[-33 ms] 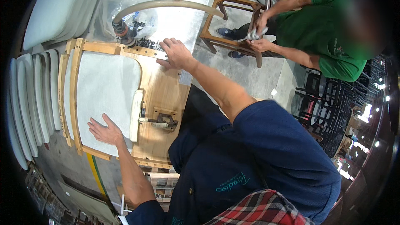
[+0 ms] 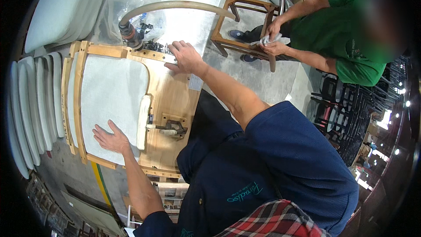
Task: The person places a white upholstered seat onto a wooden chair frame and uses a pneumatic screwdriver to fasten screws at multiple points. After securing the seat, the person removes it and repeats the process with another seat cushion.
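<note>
My left hand (image 2: pixel 111 137) lies with fingers spread on a pale, cloth-like panel (image 2: pixel 114 88) with rounded corners. The panel sits inside a wooden frame jig (image 2: pixel 78 101) on a plywood board (image 2: pixel 169 92). At the far side of the jig, my right hand (image 2: pixel 186 57) grips the end of a wooden strip (image 2: pixel 151 55) with holes, fingers on one side and thumb on the other. Between my hands and my body, a toggle clamp (image 2: pixel 173 128) presses a padded white bar (image 2: pixel 143 122) along the panel's near edge.
Beyond the strip stand a power tool with a hose (image 2: pixel 130 33) and a heap of dark screws (image 2: pixel 155 46). Pale curved panels (image 2: pixel 66 9) are stacked at far left, more at left (image 2: pixel 39 96). A co-worker in green (image 2: pixel 324 31) wipes a wooden stool frame (image 2: pixel 221 42).
The co-worker's hands have shifted slightly with the white cloth. My own hands have stayed in place.
</note>
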The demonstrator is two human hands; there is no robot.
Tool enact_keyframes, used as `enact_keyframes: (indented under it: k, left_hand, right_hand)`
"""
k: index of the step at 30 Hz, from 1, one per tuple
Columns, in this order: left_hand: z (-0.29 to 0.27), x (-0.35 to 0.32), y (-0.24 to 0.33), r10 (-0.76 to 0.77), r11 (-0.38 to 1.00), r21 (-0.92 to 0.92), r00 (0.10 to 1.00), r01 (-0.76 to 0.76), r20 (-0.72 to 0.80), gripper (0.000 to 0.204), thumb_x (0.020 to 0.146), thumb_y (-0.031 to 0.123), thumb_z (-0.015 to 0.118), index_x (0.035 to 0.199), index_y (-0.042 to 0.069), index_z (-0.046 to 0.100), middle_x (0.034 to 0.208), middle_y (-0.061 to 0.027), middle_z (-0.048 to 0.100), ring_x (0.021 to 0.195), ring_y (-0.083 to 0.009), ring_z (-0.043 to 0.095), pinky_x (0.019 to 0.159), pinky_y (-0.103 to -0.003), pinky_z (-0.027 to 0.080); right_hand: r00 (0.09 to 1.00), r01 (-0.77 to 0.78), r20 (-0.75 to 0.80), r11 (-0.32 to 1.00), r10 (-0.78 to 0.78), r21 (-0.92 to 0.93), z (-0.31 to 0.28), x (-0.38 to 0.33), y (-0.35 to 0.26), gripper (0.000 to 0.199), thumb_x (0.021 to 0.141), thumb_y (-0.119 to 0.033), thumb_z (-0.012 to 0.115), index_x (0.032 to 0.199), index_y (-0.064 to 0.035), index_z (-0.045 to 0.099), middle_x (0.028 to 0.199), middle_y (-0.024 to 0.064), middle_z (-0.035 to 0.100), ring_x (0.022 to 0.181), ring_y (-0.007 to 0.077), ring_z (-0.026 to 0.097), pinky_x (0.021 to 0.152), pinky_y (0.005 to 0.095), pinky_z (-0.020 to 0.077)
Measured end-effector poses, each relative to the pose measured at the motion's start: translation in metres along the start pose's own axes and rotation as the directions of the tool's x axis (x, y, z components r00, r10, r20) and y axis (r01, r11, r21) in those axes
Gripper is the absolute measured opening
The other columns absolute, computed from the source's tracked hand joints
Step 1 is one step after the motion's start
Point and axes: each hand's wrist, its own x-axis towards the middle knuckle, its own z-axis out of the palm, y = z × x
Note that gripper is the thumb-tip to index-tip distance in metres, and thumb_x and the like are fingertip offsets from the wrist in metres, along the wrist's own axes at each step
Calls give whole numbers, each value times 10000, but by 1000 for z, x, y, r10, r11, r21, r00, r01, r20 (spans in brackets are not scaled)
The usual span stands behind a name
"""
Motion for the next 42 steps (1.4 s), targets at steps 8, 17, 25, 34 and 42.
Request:
enact_keyframes:
  k: [8, 17, 25, 34, 42]
  left_hand:
    - [3, 1, 3, -3, 1000, 4, 1000, 3, -7, 783, 989, 647, 469, 1559, 114, 401, 1632, -148, 340, 1517, -341, 257, 1240, -516, 190]
    - [2, 0, 5, -11, 1000, 26, 1000, 10, 16, 764, 1002, 628, 458, 1568, 120, 384, 1644, -125, 322, 1524, -325, 243, 1242, -512, 188]
    - [1, 1, 4, -20, 999, 42, 1000, 19, 24, 757, 1003, 614, 470, 1567, 117, 385, 1645, -121, 322, 1524, -316, 248, 1239, -512, 195]
    - [2, 3, 5, -11, 999, 52, 999, 9, 35, 759, 1008, 632, 442, 1568, 124, 388, 1643, -127, 326, 1524, -320, 254, 1235, -526, 201]
    - [14, 2, -7, -18, 996, 92, 1000, 17, 8, 784, 997, 682, 407, 1577, 155, 375, 1648, -111, 321, 1525, -321, 258, 1233, -533, 204]
  right_hand:
    - [1000, 3, -5, 1000, -3, -5, -1, 2, 2, 718, 844, -505, 732, 1329, -9, 546, 1256, 164, 571, 1157, 345, 547, 987, 466, 469]
    - [1000, -9, 26, 1000, 9, -18, 1, 2, 4, 721, 852, -519, 720, 1332, -9, 547, 1268, 169, 565, 1168, 345, 540, 996, 463, 462]
    - [999, 24, -21, 999, -25, -30, 4, 3, 4, 676, 847, -523, 711, 1270, -13, 576, 1225, 148, 567, 1161, 322, 539, 986, 453, 462]
    - [1000, 15, -8, 1000, -15, 5, 0, 2, 4, 675, 857, -486, 720, 1310, -14, 554, 1256, 174, 570, 1158, 344, 547, 978, 466, 469]
    - [999, -3, 32, 999, 4, -49, -2, 1, -1, 713, 875, -528, 672, 1305, 27, 551, 1230, 177, 565, 1171, 334, 534, 1007, 447, 453]
